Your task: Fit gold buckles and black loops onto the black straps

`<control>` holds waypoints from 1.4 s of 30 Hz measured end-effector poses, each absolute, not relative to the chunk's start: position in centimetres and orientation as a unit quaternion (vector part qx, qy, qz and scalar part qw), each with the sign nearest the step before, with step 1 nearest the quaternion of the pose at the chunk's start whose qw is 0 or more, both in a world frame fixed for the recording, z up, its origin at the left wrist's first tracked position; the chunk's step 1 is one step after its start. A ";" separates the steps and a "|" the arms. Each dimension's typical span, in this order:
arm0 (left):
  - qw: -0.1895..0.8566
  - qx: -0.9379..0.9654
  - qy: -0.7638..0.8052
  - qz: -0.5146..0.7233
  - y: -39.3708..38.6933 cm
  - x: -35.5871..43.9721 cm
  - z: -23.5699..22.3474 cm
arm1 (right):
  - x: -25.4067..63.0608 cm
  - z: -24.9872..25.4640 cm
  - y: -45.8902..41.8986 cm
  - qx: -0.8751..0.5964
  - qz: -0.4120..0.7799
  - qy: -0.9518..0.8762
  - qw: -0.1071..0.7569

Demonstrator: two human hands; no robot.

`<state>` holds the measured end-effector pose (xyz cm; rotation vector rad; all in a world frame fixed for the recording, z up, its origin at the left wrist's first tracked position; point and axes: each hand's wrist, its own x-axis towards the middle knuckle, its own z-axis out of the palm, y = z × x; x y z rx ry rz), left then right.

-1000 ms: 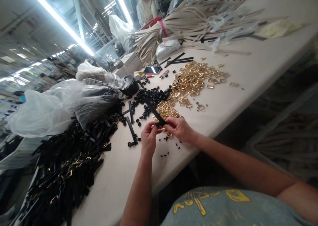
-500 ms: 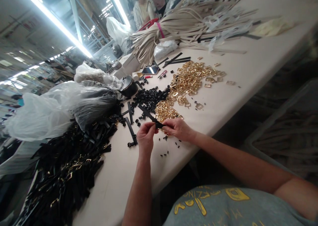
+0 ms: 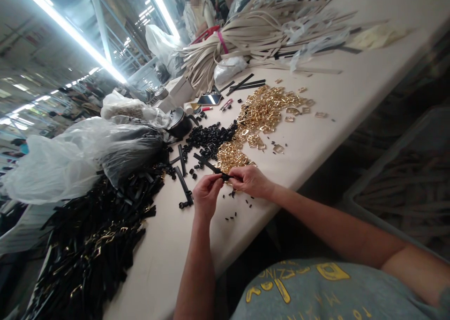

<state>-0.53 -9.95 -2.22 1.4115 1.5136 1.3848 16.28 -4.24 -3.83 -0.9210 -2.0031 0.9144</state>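
Observation:
A short black strap [image 3: 206,163] is pinched between my two hands above the pale table. My left hand [image 3: 206,192] closes thumb and fingers on it from the left. From the right, my right hand [image 3: 250,181] grips its near end, and the fingers hide most of that end. Just beyond the hands lies a heap of gold buckles [image 3: 262,111]. Beside it spreads a pile of small black loops [image 3: 211,139]. Another black strap [image 3: 183,185] rests left of my left hand, with small loops by its lower end.
Finished-looking black straps with gold buckles [image 3: 101,235] heap at the left, under plastic bags [image 3: 70,156]. Farther back are a dark lidded pot [image 3: 179,122], a phone [image 3: 210,99] and a bundle of beige straps [image 3: 253,27]. A person [image 3: 198,13] is behind the table.
The view has shifted slightly, so the table's contents sit a little farther left. Both hands keep hold of the strap, with small finger movements at its near end.

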 end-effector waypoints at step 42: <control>0.262 0.595 0.568 0.506 -9.6 0.4 -2.5 | 16.2 -4.0 -4.3 -0.319 0.371 -0.787 0.375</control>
